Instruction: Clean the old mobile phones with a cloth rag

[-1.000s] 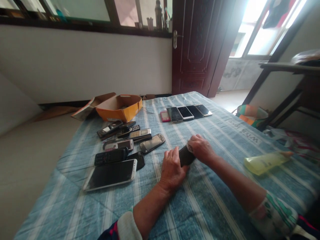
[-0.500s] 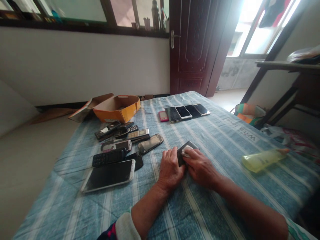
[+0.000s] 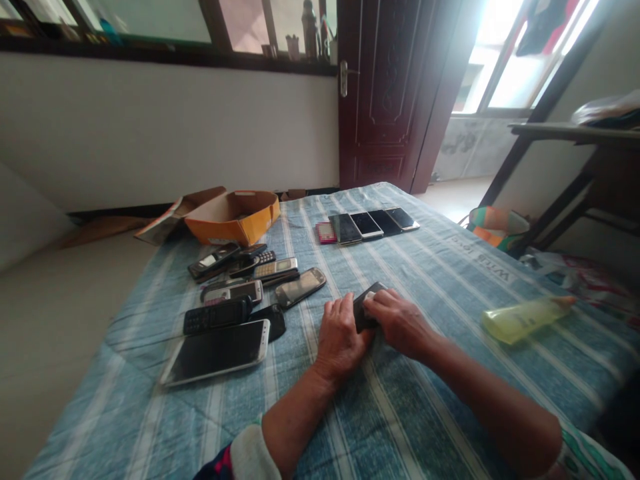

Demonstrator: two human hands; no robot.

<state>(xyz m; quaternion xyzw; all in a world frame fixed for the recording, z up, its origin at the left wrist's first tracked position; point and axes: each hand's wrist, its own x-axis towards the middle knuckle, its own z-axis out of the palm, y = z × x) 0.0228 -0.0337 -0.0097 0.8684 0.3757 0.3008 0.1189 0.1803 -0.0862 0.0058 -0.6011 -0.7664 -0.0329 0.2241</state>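
Observation:
A dark phone [image 3: 365, 312] lies on the striped blue cloth, between my two hands. My left hand [image 3: 341, 333] grips its left edge, fingers at the far side and thumb near the close end. Pressed on the phone's right part, my right hand [image 3: 400, 322] holds a small white wad, perhaps tissue or cloth [image 3: 369, 297], mostly hidden under the fingers. To the left of my hands is a loose pile of older phones, among them a touchscreen phone [image 3: 301, 287], a black keypad phone [image 3: 217, 315] and a large white-framed smartphone [image 3: 220, 352].
An open orange cardboard box [image 3: 235, 220] stands at the far left. Several phones [image 3: 367, 225] lie in a row at the back, beside a small pink-edged item [image 3: 327, 232]. A yellow-green bottle [image 3: 525, 320] lies at the right. Beyond the table are a brown door [image 3: 385, 100] and a desk [image 3: 575, 133].
My right hand has shifted slightly over the phone with the white wad, now covering more of it and its right edge. My left hand keeps its grip.

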